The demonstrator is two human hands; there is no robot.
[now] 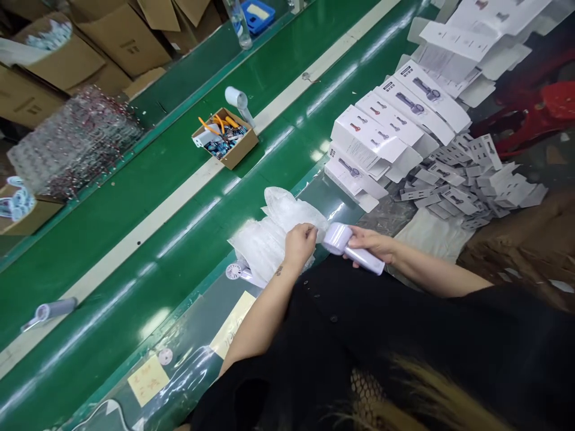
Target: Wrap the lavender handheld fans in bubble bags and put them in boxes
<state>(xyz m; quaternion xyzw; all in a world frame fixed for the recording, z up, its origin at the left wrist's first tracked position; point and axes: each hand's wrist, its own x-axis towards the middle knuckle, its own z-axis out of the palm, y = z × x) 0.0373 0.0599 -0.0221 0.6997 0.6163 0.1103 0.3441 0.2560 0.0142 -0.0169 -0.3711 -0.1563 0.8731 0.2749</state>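
Observation:
My right hand (pixel 366 242) grips a pale lavender handheld fan (pixel 339 238) by its handle, the round head turned toward my left hand. My left hand (pixel 300 244) is closed, its fingertips pinched at the edge of a translucent white plastic bag (pixel 320 220) close to the fan's head. A heap of such bags (pixel 258 242) spreads beyond and beside my left wrist. Partly under that heap, another small fan (pixel 233 271) shows its grille. What exactly lies between my left fingertips is mostly hidden.
A green conveyor belt (pixel 188 239) runs diagonally past the bench, carrying a small carton (pixel 240 149) of parts with orange-handled pliers, a fan (pixel 236 97) and another fan (pixel 56 308). Printed white boxes (pixel 368 134) pile at right. Cardboard cartons (pixel 126 39) stand across the belt.

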